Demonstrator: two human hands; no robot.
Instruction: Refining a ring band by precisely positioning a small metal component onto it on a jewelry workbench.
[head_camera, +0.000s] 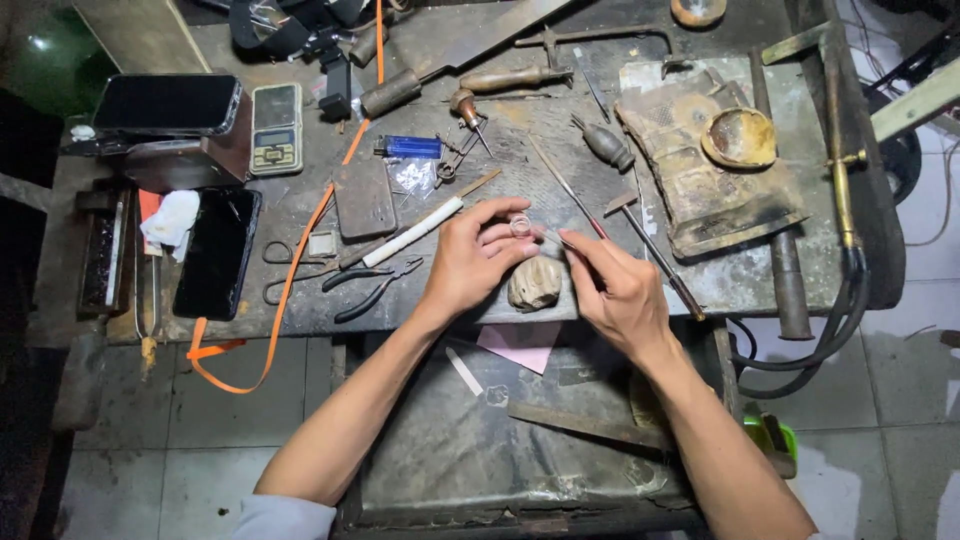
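Both hands pinch things: left (478, 258) a ring (520, 226), right (618, 288) seemingly a tool (556, 237), pliers (378, 290) nearby.

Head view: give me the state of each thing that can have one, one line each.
left hand: pinching a small ring in its fingertips.
right hand: holding a thin tool, tip at the ring.
wooden peg: lying on the bench edge under the hands.
pliers: lying flat, untouched.
phone: screen dark.
pocket scale: cannot tell if on.
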